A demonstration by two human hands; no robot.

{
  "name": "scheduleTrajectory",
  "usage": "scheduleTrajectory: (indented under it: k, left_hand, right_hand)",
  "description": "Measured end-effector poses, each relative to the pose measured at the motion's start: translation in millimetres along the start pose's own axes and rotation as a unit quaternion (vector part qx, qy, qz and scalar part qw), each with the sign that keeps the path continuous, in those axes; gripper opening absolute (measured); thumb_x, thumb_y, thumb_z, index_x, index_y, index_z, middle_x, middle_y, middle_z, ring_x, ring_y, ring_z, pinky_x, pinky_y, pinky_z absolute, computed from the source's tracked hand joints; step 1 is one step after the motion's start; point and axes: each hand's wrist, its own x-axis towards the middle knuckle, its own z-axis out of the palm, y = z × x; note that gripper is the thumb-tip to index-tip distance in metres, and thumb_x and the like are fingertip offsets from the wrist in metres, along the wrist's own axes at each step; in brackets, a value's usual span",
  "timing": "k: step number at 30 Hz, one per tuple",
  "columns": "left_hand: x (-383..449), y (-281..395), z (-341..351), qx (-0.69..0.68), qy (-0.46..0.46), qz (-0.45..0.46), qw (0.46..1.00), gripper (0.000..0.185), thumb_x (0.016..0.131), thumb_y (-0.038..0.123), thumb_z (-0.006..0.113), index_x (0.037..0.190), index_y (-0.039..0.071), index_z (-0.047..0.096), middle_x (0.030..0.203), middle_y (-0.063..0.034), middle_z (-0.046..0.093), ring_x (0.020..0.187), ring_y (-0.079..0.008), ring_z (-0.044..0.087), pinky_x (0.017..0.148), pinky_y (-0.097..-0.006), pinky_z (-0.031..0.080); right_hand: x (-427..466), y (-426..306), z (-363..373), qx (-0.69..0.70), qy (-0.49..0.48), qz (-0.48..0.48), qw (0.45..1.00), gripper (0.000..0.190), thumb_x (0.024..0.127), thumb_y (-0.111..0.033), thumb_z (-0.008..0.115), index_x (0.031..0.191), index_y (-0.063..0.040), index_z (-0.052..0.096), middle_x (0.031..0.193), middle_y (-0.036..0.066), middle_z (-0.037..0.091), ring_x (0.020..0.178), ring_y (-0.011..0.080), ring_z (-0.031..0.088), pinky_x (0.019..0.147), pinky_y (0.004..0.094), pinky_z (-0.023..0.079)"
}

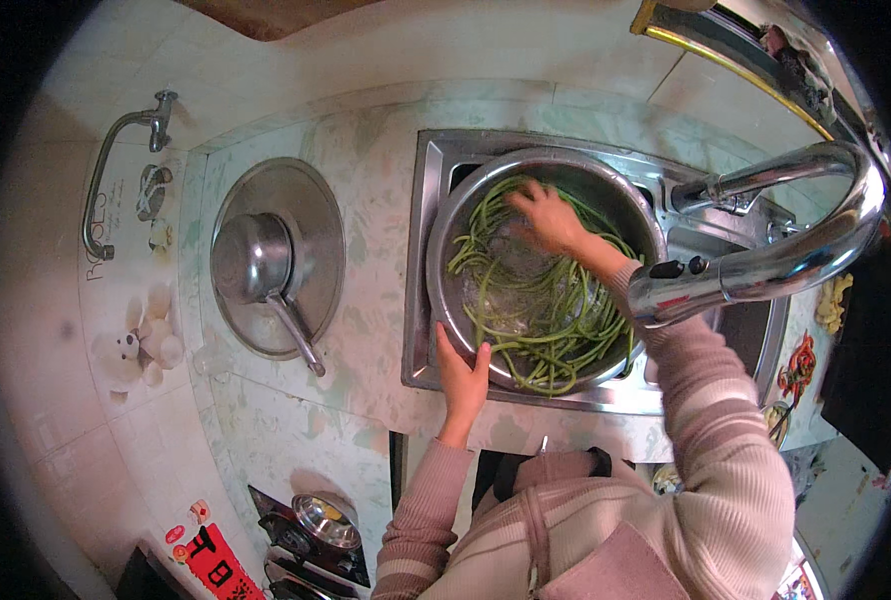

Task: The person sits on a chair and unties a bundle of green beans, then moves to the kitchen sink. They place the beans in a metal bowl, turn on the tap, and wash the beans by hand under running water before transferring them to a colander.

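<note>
A large round metal basin (pixel 454 196) sits in the stainless steel sink (pixel 419 352). Long green beans (pixel 543 330) lie in it in loose coils, in what looks like clear water. My left hand (pixel 463 379) holds the basin's near-left rim, thumb over the inner side and fingers outside. Inside the basin, toward its far side, my right hand (pixel 554 219) reaches down among the beans. Its fingers are apart and blurred, and no bean is plainly held in them. The chrome faucet (pixel 790 262) arches in front of my right forearm.
Left of the sink, a metal saucepan (pixel 254 259) rests on a round metal lid (pixel 318 225) on the marbled counter (pixel 374 247). A wall tap (pixel 104 172) projects at far left. Ginger (pixel 834 304) and red chillies (pixel 798 367) lie right. A metal bowl (pixel 327 520) stands lower left.
</note>
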Motion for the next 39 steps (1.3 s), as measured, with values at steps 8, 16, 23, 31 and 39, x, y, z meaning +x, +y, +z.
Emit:
scheduleTrajectory:
  k: [8,16,23,31,39]
  left_hand:
    - [3,27,-3,0.007,-0.014,-0.013,1.0,0.083,0.084,0.029,0.063,0.139,-0.008,0.012,0.141,-0.0285,0.023,0.131,-0.0383,0.026,0.107,-0.0403,0.023]
    - [4,3,-5,-0.053,-0.025,-0.022,0.998,0.082,0.084,0.029,0.063,0.138,-0.01,0.015,0.138,-0.0287,0.03,0.127,-0.0361,0.034,0.104,-0.0383,0.029]
    - [1,10,-4,-0.179,-0.031,-0.108,0.977,0.081,0.083,0.03,0.065,0.136,-0.011,0.018,0.133,-0.0272,0.036,0.121,-0.0339,0.04,0.098,-0.038,0.034]
    - [-13,52,-2,0.12,-0.07,-0.012,0.99,0.092,0.076,0.033,0.071,0.138,-0.006,0.015,0.132,-0.0274,0.033,0.125,-0.0391,0.031,0.102,-0.0452,0.027]
    - [-63,224,79,0.186,-0.157,0.713,0.657,0.088,0.072,0.046,0.067,0.141,0.012,0.025,0.147,-0.0046,0.026,0.136,-0.0263,0.022,0.103,-0.062,0.015]
  right_hand:
    - [-81,-10,79,-0.138,-0.136,-0.136,0.972,0.086,0.069,-0.066,0.058,0.136,-0.016,0.038,0.137,0.011,0.036,0.126,0.0458,0.027,0.097,0.065,0.025]
    - [-36,-25,65,-0.271,-0.094,0.033,0.957,0.061,0.084,-0.039,0.053,0.136,-0.01,0.037,0.138,0.013,0.034,0.124,0.0382,0.034,0.089,0.0621,0.036]
    - [-12,10,20,-0.107,0.046,-0.002,0.993,0.052,0.074,-0.022,0.063,0.122,-0.01,0.047,0.126,0.014,0.042,0.112,0.0426,0.043,0.078,0.0465,0.051]
    - [-55,-14,69,-0.345,-0.16,-0.012,0.925,0.078,0.072,-0.045,0.063,0.139,-0.02,0.032,0.142,0.016,0.027,0.121,0.048,0.034,0.088,0.0589,0.04]
    - [-118,210,78,-0.155,0.208,-0.021,0.965,0.053,0.081,-0.014,0.048,0.133,-0.006,0.04,0.142,0.013,0.029,0.123,0.0449,0.034,0.096,0.059,0.034]
